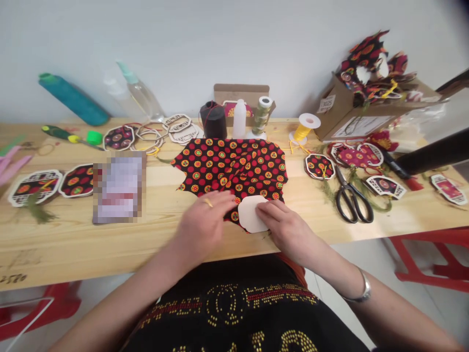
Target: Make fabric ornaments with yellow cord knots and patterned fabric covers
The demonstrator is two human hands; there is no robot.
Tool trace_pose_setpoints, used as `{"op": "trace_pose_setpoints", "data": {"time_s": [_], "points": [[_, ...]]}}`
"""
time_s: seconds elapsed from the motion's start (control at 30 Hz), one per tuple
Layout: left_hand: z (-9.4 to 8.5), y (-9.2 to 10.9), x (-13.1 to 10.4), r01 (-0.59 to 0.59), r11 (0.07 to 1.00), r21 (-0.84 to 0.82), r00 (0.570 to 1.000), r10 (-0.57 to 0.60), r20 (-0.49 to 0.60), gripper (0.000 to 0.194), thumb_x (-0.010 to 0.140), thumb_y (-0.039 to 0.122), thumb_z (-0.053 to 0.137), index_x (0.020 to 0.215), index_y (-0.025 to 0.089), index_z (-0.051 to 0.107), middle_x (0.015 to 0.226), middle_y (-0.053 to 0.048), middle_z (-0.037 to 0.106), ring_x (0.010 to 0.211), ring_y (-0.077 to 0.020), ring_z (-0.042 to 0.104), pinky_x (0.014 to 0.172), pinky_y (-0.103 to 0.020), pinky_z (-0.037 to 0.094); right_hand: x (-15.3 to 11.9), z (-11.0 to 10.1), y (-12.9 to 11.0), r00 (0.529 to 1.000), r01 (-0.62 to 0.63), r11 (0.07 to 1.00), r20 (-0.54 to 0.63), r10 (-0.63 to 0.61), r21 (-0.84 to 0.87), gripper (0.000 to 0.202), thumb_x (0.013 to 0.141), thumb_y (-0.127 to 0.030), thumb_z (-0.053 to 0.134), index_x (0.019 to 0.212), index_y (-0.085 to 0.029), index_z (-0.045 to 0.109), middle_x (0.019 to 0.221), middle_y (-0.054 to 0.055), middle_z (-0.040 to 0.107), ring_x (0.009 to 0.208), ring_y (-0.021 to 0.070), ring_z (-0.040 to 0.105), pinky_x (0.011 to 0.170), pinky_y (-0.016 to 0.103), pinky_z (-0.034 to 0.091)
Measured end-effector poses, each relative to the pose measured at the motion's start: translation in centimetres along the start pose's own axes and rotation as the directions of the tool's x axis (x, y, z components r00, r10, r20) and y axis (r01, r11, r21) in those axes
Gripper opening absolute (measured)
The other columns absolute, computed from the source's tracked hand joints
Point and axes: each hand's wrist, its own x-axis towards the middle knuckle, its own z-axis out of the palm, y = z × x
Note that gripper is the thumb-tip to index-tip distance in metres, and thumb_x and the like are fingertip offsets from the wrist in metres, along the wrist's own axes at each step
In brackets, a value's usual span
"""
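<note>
Black cloth with red and yellow flower print (227, 166) lies spread and slightly wrinkled on the wooden table, its edges cut jaggedly. On its near edge rests a white card shape (251, 215) with rounded corners. My right hand (291, 226) pinches the right side of this card between thumb and fingers. Just left of it, my left hand (203, 222), somewhat blurred, lies with fingers stretched flat over the cloth's front edge, holding nothing. Black-handled scissors (350, 195) lie to the right of my right hand.
A pixelated flat object (119, 188) lies on the left. Behind the cloth stand a black thread cone (213, 122), a white bottle (239, 120) and a yellow thread spool (303, 129). A cardboard box (330, 117) of fabric scraps stands back right. Several decorated pendants (319, 166) lie around.
</note>
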Motion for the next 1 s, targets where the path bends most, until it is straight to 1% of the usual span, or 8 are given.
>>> {"op": "trace_pose_setpoints", "data": {"time_s": [0.1, 0.23, 0.4, 0.53, 0.63, 0.7, 0.87, 1.0], "points": [[-2.6, -0.7, -0.2, 0.424, 0.866, 0.264, 0.901, -0.432, -0.028, 0.024, 0.090, 0.031, 0.044, 0.096, 0.017, 0.063, 0.094, -0.008, 0.072, 0.084, -0.0232, 0.067, 0.070, -0.036, 0.052, 0.0, 0.0, -0.2, 1.000, 0.004, 0.999, 0.015, -0.003, -0.045, 0.032, 0.083, 0.002, 0.037, 0.102, -0.007, 0.061, 0.105, 0.016, 0.058, 0.093, 0.0243, 0.049, 0.081, 0.039, 0.053], [-3.7, -0.8, -0.6, 0.523, 0.670, 0.527, 0.707, -0.686, 0.170, 0.046, 0.091, 0.053, 0.032, 0.078, 0.019, 0.060, 0.078, -0.009, 0.069, 0.077, -0.0277, 0.066, 0.060, -0.035, 0.044, 0.0, 0.1, -0.4, 1.000, 0.020, 0.995, 0.019, -0.018, -0.099, 0.030, 0.081, 0.003, 0.039, 0.097, -0.006, 0.063, 0.104, 0.016, 0.057, 0.091, 0.0240, 0.048, 0.080, 0.038, 0.053], [-1.7, 0.3, -0.2, 0.555, 0.712, 0.431, 0.718, -0.671, 0.185, 0.047, 0.083, 0.064, 0.042, 0.078, 0.020, 0.058, 0.080, -0.007, 0.068, 0.078, -0.0262, 0.063, 0.064, -0.034, 0.041, 0.1, 0.2, -0.5, 0.999, 0.036, 0.988, -0.005, -0.037, -0.151, 0.031, 0.080, 0.003, 0.038, 0.096, -0.006, 0.063, 0.102, 0.016, 0.058, 0.092, 0.0244, 0.047, 0.084, 0.038, 0.053], [-0.7, 0.5, 0.4, 0.564, 0.745, 0.356, 0.720, -0.655, 0.230, 0.034, 0.085, 0.049, 0.048, 0.069, 0.020, 0.055, 0.069, -0.005, 0.064, 0.066, -0.0220, 0.058, 0.059, -0.032, 0.035, 0.1, 0.1, -0.6, 0.999, 0.036, 0.986, -0.025, -0.040, -0.161, 0.032, 0.079, 0.004, 0.037, 0.096, -0.005, 0.063, 0.100, 0.015, 0.058, 0.089, 0.0233, 0.047, 0.087, 0.037, 0.052], [-0.9, 0.6, 0.6, 0.622, 0.770, 0.143, 0.743, -0.638, 0.201, 0.027, 0.086, 0.039, 0.049, 0.068, 0.020, 0.053, 0.062, -0.001, 0.058, 0.059, -0.0168, 0.051, 0.059, -0.030, 0.034, 0.1, 0.1, -0.7, 0.999, 0.036, 0.986, -0.022, -0.041, -0.165, 0.032, 0.080, 0.003, 0.037, 0.098, -0.005, 0.062, 0.100, 0.016, 0.059, 0.090, 0.0235, 0.048, 0.086, 0.038, 0.052], [-1.1, 0.8, 0.8, 0.688, 0.721, -0.081, 0.719, -0.663, 0.208, 0.026, 0.085, 0.040, 0.051, 0.068, 0.020, 0.051, 0.058, 0.002, 0.054, 0.055, -0.0139, 0.047, 0.057, -0.028, 0.033, 0.0, 0.1, -0.8, 0.999, 0.033, 0.987, -0.021, -0.036, -0.158, 0.032, 0.080, 0.003, 0.039, 0.099, -0.006, 0.062, 0.101, 0.016, 0.058, 0.091, 0.0238, 0.049, 0.086, 0.038, 0.052], [-0.9, 1.4, 1.4, 0.730, 0.440, -0.524, 0.639, -0.711, 0.294, 0.023, 0.078, 0.034, 0.062, 0.064, 0.019, 0.051, 0.058, 0.004, 0.051, 0.057, -0.0107, 0.044, 0.055, -0.024, 0.035, -0.1, 0.4, -0.7, 1.000, 0.004, 0.992, -0.024, -0.007, -0.128, 0.034, 0.079, 0.003, 0.041, 0.104, -0.010, 0.060, 0.106, 0.014, 0.058, 0.094, 0.0234, 0.050, 0.084, 0.038, 0.051], [-0.2, 1.4, 1.8, 0.606, -0.059, -0.794, 0.475, -0.773, 0.420, 0.014, 0.069, 0.017, 0.070, 0.068, 0.017, 0.056, 0.060, 0.005, 0.054, 0.057, -0.0087, 0.048, 0.053, -0.020, 0.039, -0.2, 0.6, -0.6, 1.000, -0.007, 0.992, -0.022, 0.004, -0.127, 0.034, 0.080, 0.002, 0.041, 0.107, -0.009, 0.059, 0.108, 0.015, 0.058, 0.097, 0.0239, 0.049, 0.085, 0.039, 0.051]]}}
